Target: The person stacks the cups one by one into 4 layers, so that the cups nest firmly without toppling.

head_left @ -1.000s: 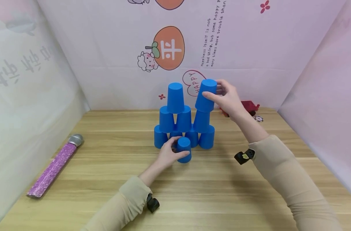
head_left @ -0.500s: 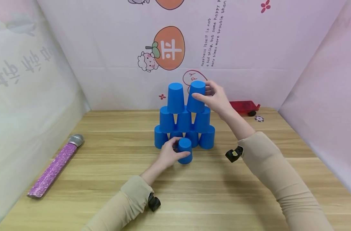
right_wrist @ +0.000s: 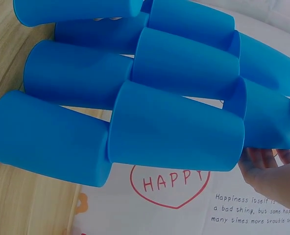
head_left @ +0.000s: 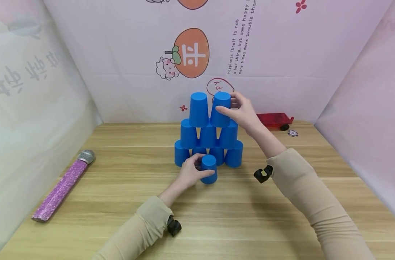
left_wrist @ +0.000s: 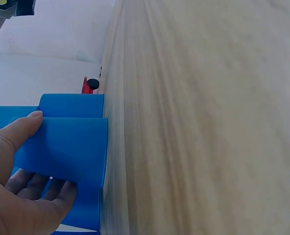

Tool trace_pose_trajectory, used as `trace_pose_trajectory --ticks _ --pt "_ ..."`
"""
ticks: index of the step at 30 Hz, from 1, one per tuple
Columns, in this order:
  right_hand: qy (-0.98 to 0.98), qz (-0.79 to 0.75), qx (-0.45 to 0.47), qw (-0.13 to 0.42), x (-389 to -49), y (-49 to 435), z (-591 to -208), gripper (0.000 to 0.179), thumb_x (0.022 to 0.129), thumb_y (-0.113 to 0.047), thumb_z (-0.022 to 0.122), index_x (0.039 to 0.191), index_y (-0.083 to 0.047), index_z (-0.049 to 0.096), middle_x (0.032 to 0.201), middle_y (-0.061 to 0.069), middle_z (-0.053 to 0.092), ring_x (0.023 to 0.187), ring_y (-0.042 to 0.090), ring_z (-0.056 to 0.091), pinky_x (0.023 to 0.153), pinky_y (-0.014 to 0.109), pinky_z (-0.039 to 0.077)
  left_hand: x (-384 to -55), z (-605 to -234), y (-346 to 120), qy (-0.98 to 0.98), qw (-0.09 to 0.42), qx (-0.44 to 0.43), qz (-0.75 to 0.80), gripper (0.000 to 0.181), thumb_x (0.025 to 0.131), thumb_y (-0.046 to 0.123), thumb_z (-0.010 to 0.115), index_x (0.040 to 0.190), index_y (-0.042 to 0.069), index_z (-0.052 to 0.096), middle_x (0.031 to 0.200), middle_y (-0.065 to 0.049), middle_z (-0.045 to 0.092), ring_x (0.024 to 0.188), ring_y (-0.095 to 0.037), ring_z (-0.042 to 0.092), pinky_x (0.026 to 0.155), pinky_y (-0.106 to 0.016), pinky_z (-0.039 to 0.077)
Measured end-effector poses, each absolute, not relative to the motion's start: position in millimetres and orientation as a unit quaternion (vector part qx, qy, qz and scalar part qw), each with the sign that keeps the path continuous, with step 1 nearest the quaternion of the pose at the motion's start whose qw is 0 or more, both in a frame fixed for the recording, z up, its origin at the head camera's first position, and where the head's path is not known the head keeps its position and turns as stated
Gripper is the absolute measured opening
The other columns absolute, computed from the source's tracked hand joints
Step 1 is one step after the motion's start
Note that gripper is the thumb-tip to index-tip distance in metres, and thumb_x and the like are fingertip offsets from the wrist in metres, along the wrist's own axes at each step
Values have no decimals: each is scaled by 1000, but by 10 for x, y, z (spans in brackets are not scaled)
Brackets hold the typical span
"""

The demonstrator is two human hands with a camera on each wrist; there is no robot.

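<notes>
Blue cups stand upside down in a stacked pyramid, with several in the bottom row, three in the middle row and two on top. My right hand (head_left: 244, 111) grips the top right cup (head_left: 220, 110), thumb in front and fingers behind; that cup rests across the middle and right cups (head_left: 228, 135) of the row below. In front of the pyramid, my left hand (head_left: 191, 172) holds a separate upside-down cup (head_left: 209, 169) low at the table. The left wrist view shows thumb and fingers around this front cup (left_wrist: 66, 147). Beside the right-hand cup stands the top left cup (head_left: 198, 110).
A purple glitter microphone (head_left: 65, 187) lies on the left of the wooden table (head_left: 229, 224). Behind my right forearm are a red toy cart (head_left: 275, 121) and a poker chip (head_left: 293, 133). Printed cloth walls (head_left: 275, 47) close off the back and sides.
My right hand has moved left, carrying its cup from above the right middle cup to a spot beside the top left one. My left hand has barely shifted.
</notes>
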State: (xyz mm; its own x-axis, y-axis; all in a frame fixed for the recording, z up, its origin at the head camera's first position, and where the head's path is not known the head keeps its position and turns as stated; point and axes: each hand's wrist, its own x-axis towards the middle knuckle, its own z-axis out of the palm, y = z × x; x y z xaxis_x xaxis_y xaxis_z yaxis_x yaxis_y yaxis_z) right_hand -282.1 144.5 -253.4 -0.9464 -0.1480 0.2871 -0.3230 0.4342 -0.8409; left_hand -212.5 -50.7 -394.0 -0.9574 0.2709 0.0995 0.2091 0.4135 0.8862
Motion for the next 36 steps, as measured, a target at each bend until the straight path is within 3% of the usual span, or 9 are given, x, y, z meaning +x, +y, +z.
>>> trace_pose_trajectory --ticks 8,14,28,36 --pt "-842 514 140 86 -2785 1433 -2520 60 84 -40 67 131 -12 44 134 14 51 121 31 50 100 60 41 -2122 -3938 -512 840 29 139 523 55 81 25 75 127 5 51 127 -14 58 116 -32 57 99 -47 48" --pt "-849 505 138 69 -2760 1471 -2541 70 82 -44 67 139 -15 37 141 13 46 127 32 45 101 61 39 -2122 -3961 -513 844 19 151 515 55 81 26 75 125 4 51 126 -16 58 115 -33 58 97 -47 49" --pt "-850 511 131 22 -2710 1861 -2751 78 83 -48 65 146 -23 27 149 8 37 135 32 36 104 59 37 -2117 -3959 -566 821 35 155 548 53 79 20 77 125 8 54 126 -12 59 118 -30 57 101 -47 46" --pt "-842 519 147 -9 -2668 2124 -2935 76 87 -38 63 148 -21 21 152 8 32 138 31 32 107 59 33 -2100 -3974 -624 816 26 151 558 50 79 22 76 123 9 55 125 -11 60 117 -30 57 100 -48 47"
